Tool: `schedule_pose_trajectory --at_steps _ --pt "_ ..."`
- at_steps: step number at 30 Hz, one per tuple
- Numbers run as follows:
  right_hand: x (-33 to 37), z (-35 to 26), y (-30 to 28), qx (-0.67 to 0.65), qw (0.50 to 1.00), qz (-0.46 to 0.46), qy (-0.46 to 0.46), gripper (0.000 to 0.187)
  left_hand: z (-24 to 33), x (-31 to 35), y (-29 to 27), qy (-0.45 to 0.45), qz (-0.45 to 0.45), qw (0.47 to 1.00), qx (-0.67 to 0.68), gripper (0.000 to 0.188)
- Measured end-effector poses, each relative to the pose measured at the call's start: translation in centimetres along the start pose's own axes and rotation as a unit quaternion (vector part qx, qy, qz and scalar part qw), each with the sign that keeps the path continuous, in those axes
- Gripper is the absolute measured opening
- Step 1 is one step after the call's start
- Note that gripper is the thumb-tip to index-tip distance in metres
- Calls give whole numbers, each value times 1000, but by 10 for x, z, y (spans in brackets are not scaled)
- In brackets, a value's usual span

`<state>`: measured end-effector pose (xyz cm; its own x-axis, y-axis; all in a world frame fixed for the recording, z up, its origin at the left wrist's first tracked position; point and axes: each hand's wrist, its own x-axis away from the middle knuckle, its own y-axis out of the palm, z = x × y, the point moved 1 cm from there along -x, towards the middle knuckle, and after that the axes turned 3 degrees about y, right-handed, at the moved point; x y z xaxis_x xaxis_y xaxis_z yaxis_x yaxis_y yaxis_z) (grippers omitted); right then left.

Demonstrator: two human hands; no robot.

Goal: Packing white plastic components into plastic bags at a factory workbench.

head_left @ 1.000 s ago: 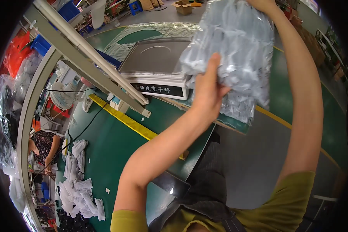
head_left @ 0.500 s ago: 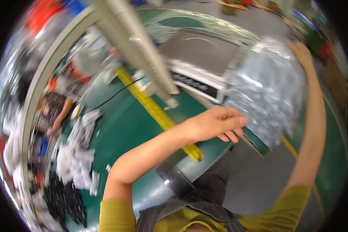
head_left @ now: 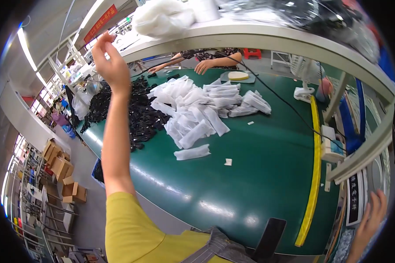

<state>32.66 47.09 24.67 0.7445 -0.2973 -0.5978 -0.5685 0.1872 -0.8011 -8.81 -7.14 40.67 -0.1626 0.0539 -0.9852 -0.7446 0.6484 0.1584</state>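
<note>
Green counter [head_left: 250, 184]; left hand [head_left: 112, 65] loosely curled, empty; right hand [head_left: 371, 219] half-open by scale [head_left: 353, 204], hold unclear, best kept off it.

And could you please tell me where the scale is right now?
In the head view, the scale is near the picture's right edge, to the right of the yellow strip, with the right hand close by.
</note>
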Motion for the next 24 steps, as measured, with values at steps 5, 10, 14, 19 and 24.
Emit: schedule_pose_trajectory --at_steps 5,10,14,19,24 --pt "-82 -125 39 -105 991 -56 -66 20 -212 -16 -5 -188 -301 857 -373 39" --pt "-98 -172 53 -168 973 -82 -136 14 -322 -25 -17 -112 -532 745 -387 44" --pt "-96 -173 62 -169 977 -97 -93 13 -279 -21 3 -162 -437 797 -384 26" --pt "-98 -180 67 -174 970 -105 -136 14 -239 -34 -3 -115 -289 809 -499 23" --pt "-89 -167 70 -175 970 -136 -104 14 -221 -63 11 -181 -211 846 -455 32"
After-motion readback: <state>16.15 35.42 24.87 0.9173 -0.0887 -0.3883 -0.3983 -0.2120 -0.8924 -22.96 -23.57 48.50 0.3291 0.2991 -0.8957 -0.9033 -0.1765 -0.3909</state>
